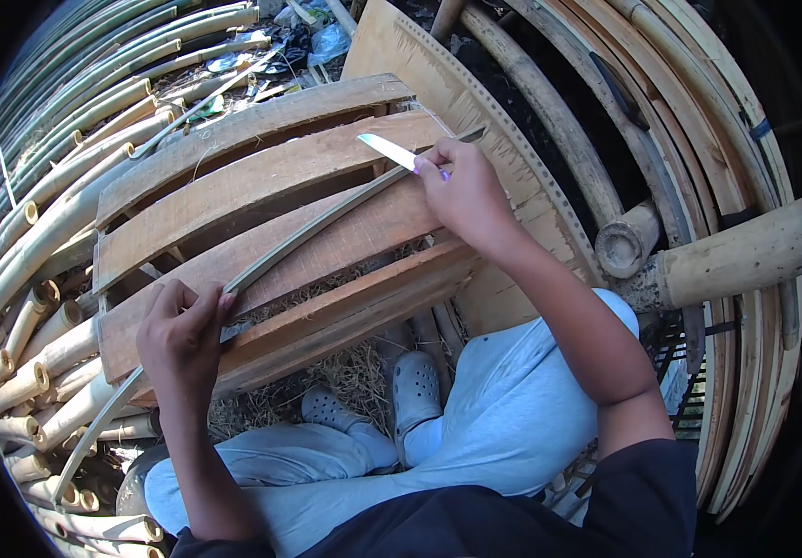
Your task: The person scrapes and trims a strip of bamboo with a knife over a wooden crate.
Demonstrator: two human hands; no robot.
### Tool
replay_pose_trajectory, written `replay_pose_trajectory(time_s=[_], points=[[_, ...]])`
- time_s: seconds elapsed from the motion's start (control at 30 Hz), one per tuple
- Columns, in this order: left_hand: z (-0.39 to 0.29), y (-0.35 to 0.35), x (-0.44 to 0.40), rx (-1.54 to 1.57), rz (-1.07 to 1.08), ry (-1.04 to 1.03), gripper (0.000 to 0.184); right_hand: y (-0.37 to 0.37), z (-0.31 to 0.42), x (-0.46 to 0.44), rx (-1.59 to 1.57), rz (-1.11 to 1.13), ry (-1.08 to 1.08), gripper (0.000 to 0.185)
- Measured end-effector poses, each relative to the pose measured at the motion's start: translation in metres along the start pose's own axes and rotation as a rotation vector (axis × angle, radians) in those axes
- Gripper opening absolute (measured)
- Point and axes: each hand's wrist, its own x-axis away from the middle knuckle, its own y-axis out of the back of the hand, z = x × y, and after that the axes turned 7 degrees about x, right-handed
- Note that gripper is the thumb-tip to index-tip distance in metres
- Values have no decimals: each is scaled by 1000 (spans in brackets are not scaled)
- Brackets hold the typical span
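Note:
A long, thin bamboo strip (pixel 322 221) runs diagonally over a slatted wooden crate (pixel 261 200). My left hand (pixel 180 325) has its fingers closed on the strip near the crate's left front part, and the strip's lower end (pixel 94 432) hangs past that hand to the lower left. Near the crate's right end, my right hand (pixel 461 181) is closed round the handle of a small knife (pixel 388 151). Its pale blade points up and left, just above the strip. The strip's upper end shows beyond my right hand.
Bamboo poles (pixel 57 358) are piled at the left. A plywood sheet (pixel 503 186) lies behind and right of the crate. Wooden planks (pixel 727 149) and a thick bamboo post (pixel 741 251) stand at the right. Plastic litter (pixel 328 44) lies at the top.

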Motion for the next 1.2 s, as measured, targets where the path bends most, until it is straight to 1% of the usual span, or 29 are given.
replay_pose_trajectory(time_s=[0.03,0.07,0.1,0.17,0.23,0.3,0.33,0.37,0.43,0.5,0.57,0.6,0.63,0.7,0.73,0.77,0.83,0.9,0.97,1.0,1.03,1.1,1.13,1.2], points=[[2,-1,0,5,-4,15,14,-2,5,7,-17,-10,70,23],[3,-2,1,11,-5,28,14,-2,-3,-4,-27,41,97,23],[1,-2,0,11,0,27,14,2,-9,-13,-27,43,92,23],[-2,-3,0,6,-17,14,15,6,-17,-26,-16,61,-58,30],[-1,-3,0,-6,-18,4,15,-3,-6,-11,34,25,-41,30],[-1,-3,-1,-19,-14,-11,15,-7,10,10,-17,37,95,26],[-2,-3,-1,-13,-12,-1,15,-2,6,4,-61,65,126,26],[-3,-3,-1,-6,-9,10,15,4,0,-4,-64,66,119,26],[-3,-3,0,-10,-5,12,15,11,-5,-19,-4,86,-65,25],[-3,-3,0,-15,-11,14,15,-1,2,-5,26,50,-34,26],[-2,-3,-1,-15,-3,16,15,-10,18,18,-51,38,118,26],[-2,-3,-1,-18,0,13,15,-3,18,13,-53,105,101,26],[-2,-4,-1,0,-6,23,15,3,12,4,-57,106,95,26],[-4,-4,1,17,-13,40,16,12,3,-14,-9,133,-53,25],[-4,-4,1,-3,-12,28,16,8,3,-12,-36,135,-63,25],[-5,-4,0,-24,-15,17,16,1,6,-4,-36,135,-57,25],[-4,-3,-1,-17,-11,29,16,-15,21,23,-109,103,139,24],[-5,-3,-2,-10,4,33,15,-7,25,22,-118,105,142,24],[-5,-3,-1,-2,-13,23,15,7,15,-1,-30,134,62,24],[-5,-4,0,-5,-12,26,15,8,14,-6,-32,107,34,25],[-5,-5,1,-12,-20,8,15,4,15,-1,-34,110,37,25],[-5,-5,0,-26,-33,-7,14,-7,26,23,-114,128,128,26],[-6,-4,-1,-18,-27,-2,14,-15,30,31,-92,133,175,26],[-7,-4,-2,-14,-21,-2,14,-8,30,25,-110,175,150,25]])
